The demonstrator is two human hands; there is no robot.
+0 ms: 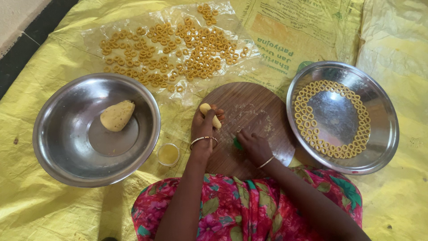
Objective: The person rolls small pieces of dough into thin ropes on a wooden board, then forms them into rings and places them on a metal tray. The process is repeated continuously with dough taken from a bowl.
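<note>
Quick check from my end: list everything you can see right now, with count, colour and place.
Steel bowl: one, silver, left.
Dough lump: one, yellow, inside that bowl.
Steel plate: one, silver, right.
Rings on plate: many, yellow, in a circle round its inside.
Plastic sheet: one, clear, at the top.
Rings on sheet: many, yellow, spread out.
Wooden board: one, round, brown, centre.
Small cup: one, with yellow contents, between bowl and board.
Ground cloth: yellow, under everything.
Dress: pink, flowered, bottom.
Left hand: holds a dough roll, bangle on wrist.
Right hand: on the board, on a small green thing.
</note>
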